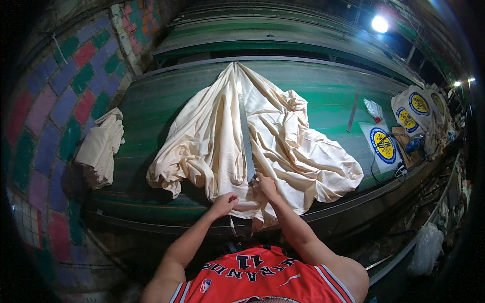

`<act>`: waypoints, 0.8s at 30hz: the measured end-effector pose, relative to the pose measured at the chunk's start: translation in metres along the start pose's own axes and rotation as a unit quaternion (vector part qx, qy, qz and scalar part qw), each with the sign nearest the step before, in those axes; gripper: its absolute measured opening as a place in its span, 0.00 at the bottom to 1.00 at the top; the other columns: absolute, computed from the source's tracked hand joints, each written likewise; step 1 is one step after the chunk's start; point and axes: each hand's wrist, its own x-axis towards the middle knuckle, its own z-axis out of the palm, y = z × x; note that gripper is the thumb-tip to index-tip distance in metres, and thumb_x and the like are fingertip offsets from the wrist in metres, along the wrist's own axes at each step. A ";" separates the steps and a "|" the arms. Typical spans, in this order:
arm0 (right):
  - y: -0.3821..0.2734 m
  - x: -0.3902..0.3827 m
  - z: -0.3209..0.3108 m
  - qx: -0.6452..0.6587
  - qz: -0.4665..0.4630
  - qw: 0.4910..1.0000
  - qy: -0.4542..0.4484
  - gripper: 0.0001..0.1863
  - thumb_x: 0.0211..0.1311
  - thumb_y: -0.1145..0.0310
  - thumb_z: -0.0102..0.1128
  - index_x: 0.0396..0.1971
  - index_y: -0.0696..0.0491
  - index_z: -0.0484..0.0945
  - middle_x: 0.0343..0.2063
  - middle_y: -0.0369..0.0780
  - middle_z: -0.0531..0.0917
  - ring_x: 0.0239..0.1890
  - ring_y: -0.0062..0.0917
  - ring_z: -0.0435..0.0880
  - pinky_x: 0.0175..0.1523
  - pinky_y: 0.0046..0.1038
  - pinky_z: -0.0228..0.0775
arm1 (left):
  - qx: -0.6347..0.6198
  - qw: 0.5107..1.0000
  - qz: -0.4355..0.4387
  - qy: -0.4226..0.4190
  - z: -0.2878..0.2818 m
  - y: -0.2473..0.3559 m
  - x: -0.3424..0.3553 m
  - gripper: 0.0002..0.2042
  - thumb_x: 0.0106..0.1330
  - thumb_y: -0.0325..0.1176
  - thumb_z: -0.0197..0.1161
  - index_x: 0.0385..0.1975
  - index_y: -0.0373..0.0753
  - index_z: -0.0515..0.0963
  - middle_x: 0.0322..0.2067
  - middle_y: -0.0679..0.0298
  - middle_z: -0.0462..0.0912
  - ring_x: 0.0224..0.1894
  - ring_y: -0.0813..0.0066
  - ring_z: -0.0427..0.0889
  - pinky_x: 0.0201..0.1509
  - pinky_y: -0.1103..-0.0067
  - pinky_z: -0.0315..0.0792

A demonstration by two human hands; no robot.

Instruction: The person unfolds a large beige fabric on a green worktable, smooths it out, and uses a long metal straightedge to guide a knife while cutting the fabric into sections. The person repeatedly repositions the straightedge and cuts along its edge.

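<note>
Right fingers (260, 183) pinch the strip (245, 136), seemingly to steady it toward twelve o'clock on cloth (275, 146); left hand (223, 205): grip unclear.

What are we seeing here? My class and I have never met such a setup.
There is no robot, only a person working bare-handed. A fisheye camera worn on the head looks down and bends straight edges. On the green table lies a rumpled cream cloth with a grey strip down its middle. The right hand is at the strip's near end; the left hand at the cloth's near edge. Whether either holds on is unclear. At left sits a folded cream bundle; at right, a sheet with a round emblem.
</note>
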 end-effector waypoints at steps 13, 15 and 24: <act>0.012 -0.031 0.027 0.090 -0.102 0.972 0.193 0.06 0.62 0.70 0.63 0.37 0.55 0.81 0.33 0.47 0.85 0.37 0.44 0.85 0.42 0.38 0.77 | 0.044 0.987 0.124 0.096 -0.005 0.045 -0.022 0.11 0.66 0.30 0.63 0.45 0.31 0.80 0.39 0.53 0.85 0.44 0.62 0.86 0.50 0.71 0.77; 0.012 -0.030 0.026 0.103 -0.093 0.973 0.182 0.06 0.62 0.70 0.63 0.36 0.55 0.81 0.33 0.47 0.85 0.36 0.44 0.85 0.42 0.38 0.77 | 0.046 0.984 0.138 0.101 -0.008 0.053 -0.023 0.11 0.66 0.30 0.63 0.43 0.31 0.80 0.38 0.52 0.85 0.43 0.60 0.86 0.49 0.70 0.78; 0.011 -0.031 0.029 0.095 -0.091 0.973 0.191 0.05 0.61 0.70 0.63 0.35 0.54 0.80 0.32 0.46 0.85 0.36 0.43 0.86 0.41 0.38 0.77 | 0.255 0.967 0.000 0.016 -0.008 0.028 -0.023 0.12 0.65 0.39 0.59 0.33 0.36 0.82 0.36 0.46 0.85 0.46 0.45 0.83 0.64 0.44 0.58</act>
